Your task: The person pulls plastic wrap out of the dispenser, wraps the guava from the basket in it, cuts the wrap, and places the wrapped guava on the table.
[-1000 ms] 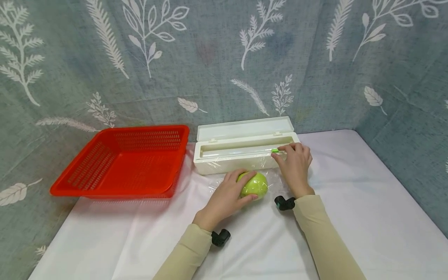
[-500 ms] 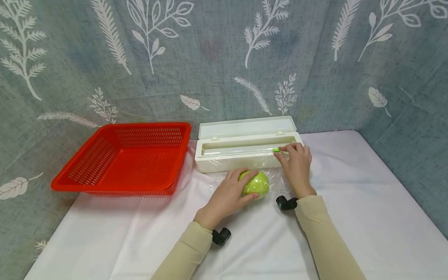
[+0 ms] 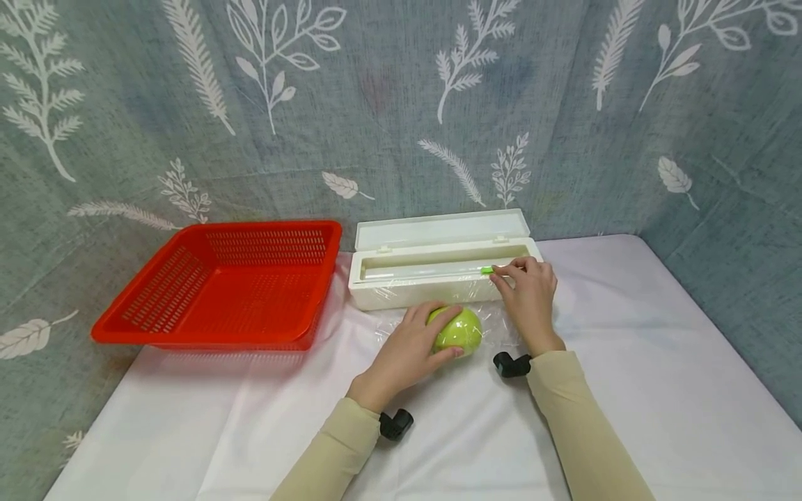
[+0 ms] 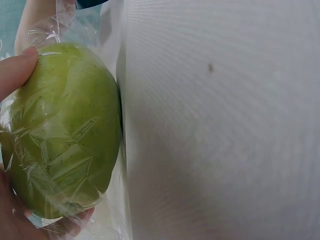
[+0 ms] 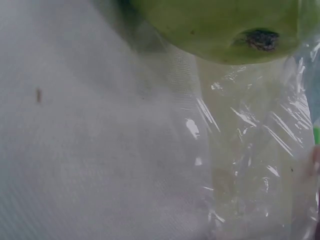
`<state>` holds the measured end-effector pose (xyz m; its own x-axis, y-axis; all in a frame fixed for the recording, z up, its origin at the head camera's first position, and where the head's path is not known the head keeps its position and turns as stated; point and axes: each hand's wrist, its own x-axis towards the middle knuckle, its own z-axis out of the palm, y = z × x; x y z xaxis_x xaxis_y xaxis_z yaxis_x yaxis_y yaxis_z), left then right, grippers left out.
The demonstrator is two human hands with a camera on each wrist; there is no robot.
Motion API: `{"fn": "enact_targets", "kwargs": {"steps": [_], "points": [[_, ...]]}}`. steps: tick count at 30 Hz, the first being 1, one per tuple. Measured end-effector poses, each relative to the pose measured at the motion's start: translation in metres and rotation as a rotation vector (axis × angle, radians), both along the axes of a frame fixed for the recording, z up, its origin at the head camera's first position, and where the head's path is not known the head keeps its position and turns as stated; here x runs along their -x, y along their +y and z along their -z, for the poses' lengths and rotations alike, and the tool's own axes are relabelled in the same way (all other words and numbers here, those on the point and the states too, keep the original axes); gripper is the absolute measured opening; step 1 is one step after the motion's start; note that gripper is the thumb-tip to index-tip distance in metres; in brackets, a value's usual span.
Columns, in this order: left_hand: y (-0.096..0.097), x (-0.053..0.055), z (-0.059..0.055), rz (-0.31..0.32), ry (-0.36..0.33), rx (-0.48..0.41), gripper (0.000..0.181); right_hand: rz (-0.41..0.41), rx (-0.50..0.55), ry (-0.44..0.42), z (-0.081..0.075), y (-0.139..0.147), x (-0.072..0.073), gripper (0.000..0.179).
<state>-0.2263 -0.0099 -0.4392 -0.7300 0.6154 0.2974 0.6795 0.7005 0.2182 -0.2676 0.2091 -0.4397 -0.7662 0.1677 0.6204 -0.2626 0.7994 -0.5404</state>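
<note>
On the white cloth, my left hand (image 3: pixel 404 355) grips a round green apple (image 3: pixel 462 332) from its left side. Clear cling film (image 4: pixel 75 135) lies wrinkled and shiny over the apple in the left wrist view. Just behind is a long white cling film dispenser (image 3: pixel 401 298), its lid (image 3: pixel 441 228) raised at the back. My right hand (image 3: pixel 529 296) pinches a small green slide cutter (image 3: pixel 487 270) on the dispenser's front edge, right of its middle. From that edge, film (image 5: pixel 250 150) runs down to the apple in the right wrist view, where my right hand barely shows.
A red perforated basket (image 3: pixel 250 299) stands at the left, close to the dispenser. A patterned grey-blue curtain (image 3: pixel 388 104) rises behind and at both sides. Black wrist cameras (image 3: pixel 396 424) are worn on both wrists above the white cloth (image 3: pixel 658 390).
My right fingers have slid the green cutter slightly left along the dispenser's edge. My left hand keeps its grip on the apple. The head view has shifted slightly.
</note>
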Motion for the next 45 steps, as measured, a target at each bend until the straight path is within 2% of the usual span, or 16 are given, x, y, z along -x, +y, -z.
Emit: {"fn": "enact_targets", "kwargs": {"steps": [3,10,15,20,25,36,41,45], "points": [[0.000,-0.002,0.001,-0.004,-0.014,0.004,0.065,0.010,-0.037,-0.034,-0.001,-0.003,-0.002,0.026],[0.000,-0.006,0.005,0.007,-0.018,0.016,0.065,0.056,-0.139,-0.141,0.003,-0.009,-0.006,0.047],[-0.001,-0.008,0.006,0.016,-0.012,0.020,0.065,0.092,-0.116,-0.190,0.005,-0.013,-0.006,0.043],[-0.002,-0.008,0.002,0.008,0.006,0.007,0.065,0.071,-0.033,-0.170,0.000,-0.015,-0.004,0.036],[-0.003,-0.007,0.000,0.002,-0.007,0.004,0.064,0.050,0.015,-0.131,-0.002,-0.016,-0.003,0.031],[-0.004,-0.005,-0.003,-0.001,-0.007,0.011,0.065,-0.033,0.009,-0.005,-0.003,-0.020,0.000,0.017],[-0.004,-0.005,-0.003,-0.008,-0.008,0.009,0.065,-0.050,-0.003,0.010,-0.001,-0.021,0.002,0.015],[-0.003,-0.004,-0.002,-0.021,-0.026,0.004,0.065,-0.063,0.012,-0.021,0.002,-0.019,0.003,0.016]]}}
